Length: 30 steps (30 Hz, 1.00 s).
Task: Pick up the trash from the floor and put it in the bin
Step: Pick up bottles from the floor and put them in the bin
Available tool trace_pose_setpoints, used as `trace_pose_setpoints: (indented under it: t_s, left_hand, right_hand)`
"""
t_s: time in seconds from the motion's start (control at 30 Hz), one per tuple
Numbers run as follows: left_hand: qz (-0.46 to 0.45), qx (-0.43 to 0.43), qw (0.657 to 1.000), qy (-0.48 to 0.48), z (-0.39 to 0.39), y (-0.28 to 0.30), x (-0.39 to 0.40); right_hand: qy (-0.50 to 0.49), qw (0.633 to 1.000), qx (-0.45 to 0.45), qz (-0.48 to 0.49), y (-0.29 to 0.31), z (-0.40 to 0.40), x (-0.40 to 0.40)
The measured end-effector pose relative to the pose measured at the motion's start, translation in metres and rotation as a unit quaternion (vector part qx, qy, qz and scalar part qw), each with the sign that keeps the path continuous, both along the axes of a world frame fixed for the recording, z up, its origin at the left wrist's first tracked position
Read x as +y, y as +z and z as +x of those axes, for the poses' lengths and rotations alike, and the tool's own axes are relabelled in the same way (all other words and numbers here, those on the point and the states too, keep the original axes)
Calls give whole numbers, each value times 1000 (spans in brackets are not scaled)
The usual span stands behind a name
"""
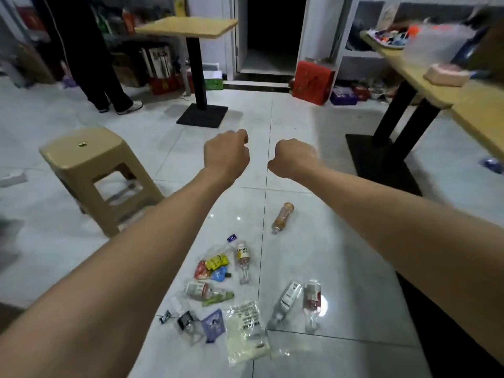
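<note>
We see both hands from behind, so the fingers are mostly hidden: our left hand (226, 152) and right hand (296, 156) are each curled into a loose fist, with nothing visible in either, held out side by side above the floor (341, 241). No bin can be made out in this view, and the far shelves (362, 36) are too blurred to read.

The trash lies on the pale glossy tiles below and nearer to us than the fists. Closest beneath the right hand is a brown bottle (282, 217) on its side. Further below the left hand lie a small blue wrapper (232, 237), a clear bottle with a yellow label (243, 261), and a clump of red, yellow and blue wrappers (212, 267). Nearer still are a crushed bottle with a green wrapper (208, 291), two flattened clear bottles (298, 302), a clear plastic bag (246, 331), a purple sachet (213, 324) and small dark scraps (177, 317).

Left of the left hand stands a beige plastic stool (92, 170). Beyond the fists are a pedestal table (191, 30) and a dark doorway (275, 31); right of the right hand runs a long wooden table (425, 75). A person's dark-trousered legs (95, 64) stand at far left.
</note>
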<state>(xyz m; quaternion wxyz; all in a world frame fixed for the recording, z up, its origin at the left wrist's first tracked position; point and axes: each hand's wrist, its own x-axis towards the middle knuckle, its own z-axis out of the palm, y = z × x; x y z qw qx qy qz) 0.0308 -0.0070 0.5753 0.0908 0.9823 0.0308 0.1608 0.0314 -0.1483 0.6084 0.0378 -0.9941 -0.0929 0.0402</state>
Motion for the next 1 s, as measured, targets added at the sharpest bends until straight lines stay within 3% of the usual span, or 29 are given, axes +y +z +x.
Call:
trace_pose_setpoints:
  t_s: [0.27,0.43,0.57,0.73,0.87,1.0]
  left_hand:
    - [7,6,999,-34,18,-363,24]
    - [28,95,995,-23,20,-515,44]
    - [44,145,988,-18,27,-583,51]
    - [82,190,978,-35,37,-628,50]
    - [95,212,972,-38,41,-646,48]
    - [97,224,969,-30,45,-655,54]
  right_hand:
    - [-1,999,45,-9,-361,30,10]
    - [-22,997,71,4,-510,38,25]
    - [-36,993,112,30,-586,44,47]
    - [-92,980,153,86,-658,45,67]
    - [-151,958,191,150,-696,47,72]
    - [-206,911,242,263,-719,48,76]
